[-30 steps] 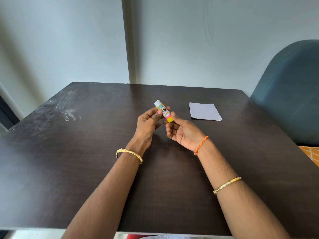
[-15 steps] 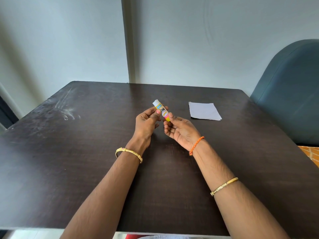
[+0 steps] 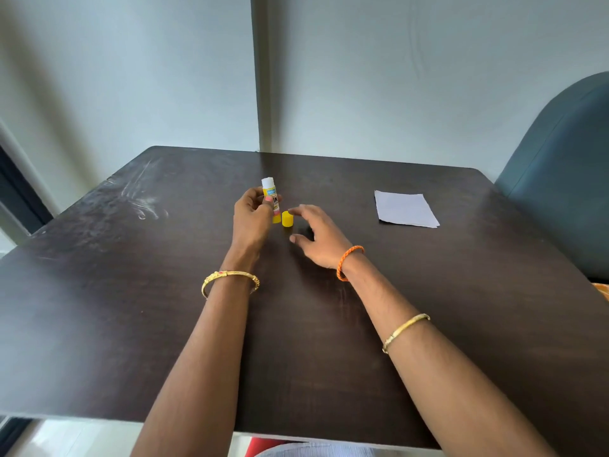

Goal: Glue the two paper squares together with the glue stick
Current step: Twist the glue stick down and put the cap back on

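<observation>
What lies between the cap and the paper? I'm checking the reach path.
In the head view, only the right hand and bare table lie between the cap and the paper.

The left hand (image 3: 252, 214) covers the middle of the glue stick (image 3: 268, 189), so its label can't be read. By it, the paper squares (image 3: 406, 208) lie stacked; their number is unclear.
</observation>
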